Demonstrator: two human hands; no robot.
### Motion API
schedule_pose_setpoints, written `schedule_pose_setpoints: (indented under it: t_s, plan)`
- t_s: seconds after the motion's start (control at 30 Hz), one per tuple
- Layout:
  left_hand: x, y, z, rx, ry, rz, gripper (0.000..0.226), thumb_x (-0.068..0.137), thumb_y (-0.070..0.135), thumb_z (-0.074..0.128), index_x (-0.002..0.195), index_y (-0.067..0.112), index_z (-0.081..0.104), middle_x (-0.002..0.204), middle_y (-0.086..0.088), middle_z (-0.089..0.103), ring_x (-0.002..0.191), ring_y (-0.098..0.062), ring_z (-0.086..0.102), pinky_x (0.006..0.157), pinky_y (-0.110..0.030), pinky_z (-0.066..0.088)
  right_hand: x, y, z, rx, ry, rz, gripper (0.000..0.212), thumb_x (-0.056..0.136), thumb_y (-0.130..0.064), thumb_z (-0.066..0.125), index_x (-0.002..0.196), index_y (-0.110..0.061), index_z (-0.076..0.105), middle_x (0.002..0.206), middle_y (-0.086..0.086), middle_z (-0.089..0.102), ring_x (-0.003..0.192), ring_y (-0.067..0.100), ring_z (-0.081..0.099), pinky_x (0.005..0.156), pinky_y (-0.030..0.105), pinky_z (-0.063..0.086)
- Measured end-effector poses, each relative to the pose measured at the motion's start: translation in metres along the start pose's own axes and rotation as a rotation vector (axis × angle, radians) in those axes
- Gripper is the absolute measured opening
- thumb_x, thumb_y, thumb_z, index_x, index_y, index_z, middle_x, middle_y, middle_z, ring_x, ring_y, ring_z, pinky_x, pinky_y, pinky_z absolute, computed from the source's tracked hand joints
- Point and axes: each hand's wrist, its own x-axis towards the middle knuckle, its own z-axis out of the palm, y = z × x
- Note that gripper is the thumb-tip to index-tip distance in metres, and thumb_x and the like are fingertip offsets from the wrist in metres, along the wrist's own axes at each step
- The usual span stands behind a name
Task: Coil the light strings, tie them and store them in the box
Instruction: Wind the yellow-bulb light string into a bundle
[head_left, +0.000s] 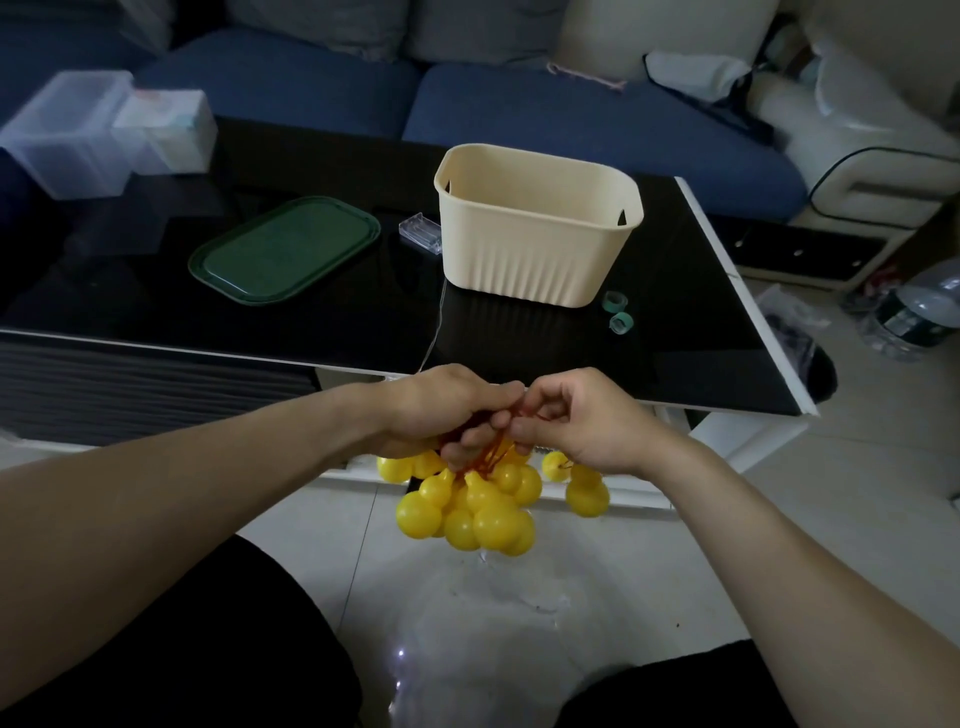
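A light string of yellow gourd-shaped bulbs on red cords hangs bunched below my hands, just in front of the table edge. My left hand grips the gathered red cords above the bunch. My right hand pinches a red cord beside it, and one more yellow gourd dangles under that hand. A thin clear wire runs from the hands up across the black table to a clear battery case. The cream ribbed box stands open on the table beyond.
A dark green lid lies left of the box. Two small green tape rolls sit by its right corner. Clear plastic containers stand at the far left, with a blue sofa behind. A clear plastic bag lies on the floor between my knees.
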Motion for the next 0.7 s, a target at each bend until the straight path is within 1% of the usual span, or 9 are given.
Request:
schedule_pose_setpoints:
  t_s: [0.1, 0.2, 0.27, 0.33, 0.4, 0.47, 0.53, 0.63, 0.7]
  plan:
    - [-0.0040, 0.0040, -0.0021, -0.009, -0.072, -0.021, 0.041, 0.098, 0.041, 0.047, 0.070, 0.012, 0.053, 0.051, 0.000, 0.028, 0.044, -0.013, 0.026, 0.048, -0.027, 0.027, -0.0006, 0.0004, 0.0000, -0.012, 0.039, 0.015, 0.018, 0.080, -0.037, 0.081, 0.081, -0.021, 0.072, 0.076, 0.000, 0.077, 0.077, 0.024, 0.074, 0.075, 0.042, 0.057]
    - [-0.0057, 0.0059, -0.0044, -0.005, -0.118, 0.009, 0.034, 0.094, 0.035, 0.054, 0.073, 0.010, 0.061, 0.050, 0.001, 0.025, 0.043, -0.013, 0.030, 0.050, -0.027, 0.031, -0.0015, -0.0018, 0.0006, 0.002, 0.048, 0.038, 0.033, 0.070, -0.055, 0.076, 0.078, -0.023, 0.073, 0.073, 0.000, 0.076, 0.066, 0.015, 0.067, 0.065, 0.035, 0.051]
    - [-0.0041, 0.0042, -0.0041, -0.065, -0.130, 0.008, 0.043, 0.101, 0.028, 0.046, 0.067, 0.013, 0.069, 0.048, 0.001, 0.033, 0.044, -0.016, 0.046, 0.058, -0.031, 0.042, -0.0013, -0.0021, 0.0006, 0.001, 0.023, 0.056, 0.032, 0.079, -0.050, 0.075, 0.076, -0.019, 0.073, 0.070, 0.000, 0.075, 0.059, 0.015, 0.060, 0.060, 0.033, 0.047]
    - [-0.0037, 0.0026, -0.0053, -0.163, -0.160, 0.006, 0.056, 0.104, 0.023, 0.038, 0.061, 0.015, 0.073, 0.053, -0.002, 0.051, 0.062, -0.020, 0.067, 0.074, -0.034, 0.055, -0.0017, -0.0037, 0.0005, -0.004, -0.007, 0.095, 0.033, 0.092, -0.042, 0.068, 0.076, -0.013, 0.072, 0.063, -0.001, 0.071, 0.051, 0.012, 0.051, 0.051, 0.027, 0.042]
    - [-0.0027, 0.0027, -0.0071, -0.284, -0.185, 0.017, 0.053, 0.102, 0.022, 0.038, 0.063, 0.013, 0.073, 0.064, -0.008, 0.060, 0.078, -0.024, 0.073, 0.081, -0.037, 0.059, -0.0018, -0.0027, 0.0005, -0.036, -0.018, 0.121, 0.040, 0.097, -0.042, 0.061, 0.074, -0.011, 0.070, 0.056, -0.005, 0.066, 0.049, 0.010, 0.053, 0.051, 0.023, 0.043]
    - [-0.0021, 0.0022, -0.0091, -0.352, -0.173, 0.023, 0.046, 0.102, 0.022, 0.038, 0.070, 0.009, 0.069, 0.066, -0.010, 0.062, 0.078, -0.025, 0.072, 0.078, -0.036, 0.059, -0.0010, -0.0021, -0.0002, -0.041, 0.014, 0.113, 0.040, 0.097, -0.044, 0.060, 0.072, -0.014, 0.068, 0.056, -0.005, 0.066, 0.054, 0.013, 0.057, 0.055, 0.025, 0.046]
    - [-0.0018, 0.0016, -0.0098, -0.372, -0.125, 0.030, 0.037, 0.102, 0.022, 0.038, 0.077, 0.006, 0.060, 0.065, -0.008, 0.061, 0.069, -0.024, 0.070, 0.075, -0.035, 0.057, 0.0008, -0.0014, -0.0010, 0.008, 0.064, 0.079, 0.029, 0.094, -0.039, 0.066, 0.075, -0.017, 0.069, 0.061, -0.002, 0.069, 0.058, 0.017, 0.058, 0.058, 0.032, 0.046]
    - [0.0010, 0.0007, -0.0082, -0.429, -0.038, 0.008, 0.033, 0.102, 0.021, 0.040, 0.082, 0.006, 0.062, 0.064, -0.006, 0.060, 0.053, -0.016, 0.058, 0.056, -0.024, 0.049, 0.0042, 0.0021, 0.0012, 0.007, 0.119, -0.014, 0.014, 0.090, -0.024, 0.074, 0.077, -0.022, 0.069, 0.060, -0.009, 0.067, 0.058, 0.005, 0.059, 0.057, 0.024, 0.047]
    - [0.0029, 0.0009, -0.0093, -0.445, 0.006, 0.009, 0.033, 0.101, 0.022, 0.040, 0.083, 0.005, 0.062, 0.063, -0.003, 0.056, 0.042, -0.010, 0.043, 0.044, -0.018, 0.035, 0.0069, 0.0042, 0.0046, -0.013, 0.144, -0.069, 0.013, 0.088, -0.018, 0.078, 0.079, -0.024, 0.070, 0.063, -0.007, 0.067, 0.061, 0.004, 0.058, 0.059, 0.025, 0.049]
